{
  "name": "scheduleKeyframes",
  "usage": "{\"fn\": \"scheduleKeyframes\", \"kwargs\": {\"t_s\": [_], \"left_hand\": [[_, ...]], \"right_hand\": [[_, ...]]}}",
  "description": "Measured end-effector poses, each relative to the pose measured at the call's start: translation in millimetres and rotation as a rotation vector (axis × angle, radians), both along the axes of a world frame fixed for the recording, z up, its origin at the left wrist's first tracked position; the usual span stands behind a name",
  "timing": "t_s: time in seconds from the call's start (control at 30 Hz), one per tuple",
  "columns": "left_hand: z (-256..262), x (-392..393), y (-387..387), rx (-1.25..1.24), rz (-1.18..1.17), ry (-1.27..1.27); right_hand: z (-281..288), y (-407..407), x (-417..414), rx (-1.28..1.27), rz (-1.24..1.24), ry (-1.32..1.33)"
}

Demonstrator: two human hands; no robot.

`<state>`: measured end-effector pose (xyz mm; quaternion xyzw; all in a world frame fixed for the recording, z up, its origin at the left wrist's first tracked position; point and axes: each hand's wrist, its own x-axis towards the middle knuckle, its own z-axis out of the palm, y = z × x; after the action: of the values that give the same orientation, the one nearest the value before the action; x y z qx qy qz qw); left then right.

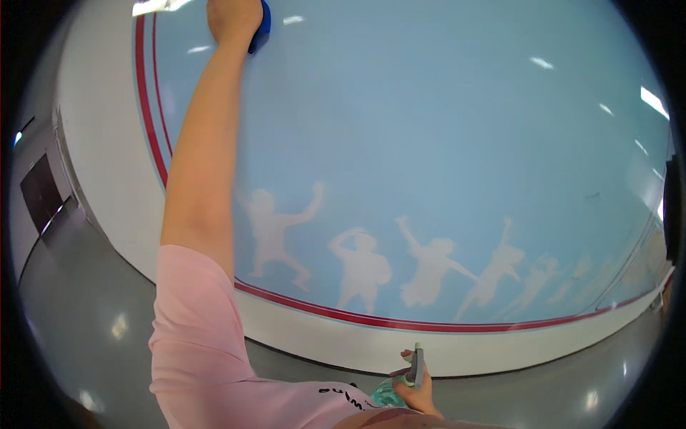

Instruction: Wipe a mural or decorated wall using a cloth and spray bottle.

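Observation:
My left hand (233,20) is raised at the top edge, at the end of an outstretched arm in a pink short sleeve. Beside it shows a dark-blue cloth or pad (261,31), which the hand holds against the glossy light-blue wall board (402,134). The fingers and most of that blue thing are hidden or cut off. Low in front of my body, my right hand (420,396) grips a spray bottle (387,394) with a see-through green body and a grey trigger head. The bottle's lower part is hidden behind my shirt.
White figure silhouettes (370,268) run along the board's lower part, above a red stripe (375,322). Below is a white wall band (332,340), meeting a shiny grey floor (107,300). A dark door (42,193) stands far left. A dark object (674,209) is at the right edge.

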<state>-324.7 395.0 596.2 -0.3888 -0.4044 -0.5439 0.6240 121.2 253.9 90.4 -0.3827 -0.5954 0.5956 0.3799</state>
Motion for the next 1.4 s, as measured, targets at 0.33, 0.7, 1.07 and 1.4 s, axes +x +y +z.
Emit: {"fn": "scheduleKeyframes", "kwargs": {"t_s": [0.33,0.7,1.07,1.4], "left_hand": [[-16,190,48,-0.201,-0.143,0.454],[72,218,66,-0.119,-0.147,0.487],[-11,190,94,-0.537,-0.24,0.961],[110,148,99,-0.204,-0.131,0.337]], "right_hand": [[8,-13,-10,0.041,-0.1,0.069],[53,-27,-15,0.051,-0.103,0.054],[92,-34,-22,0.034,-0.137,0.013],[127,-52,-42,-0.037,-0.286,0.054]]}}
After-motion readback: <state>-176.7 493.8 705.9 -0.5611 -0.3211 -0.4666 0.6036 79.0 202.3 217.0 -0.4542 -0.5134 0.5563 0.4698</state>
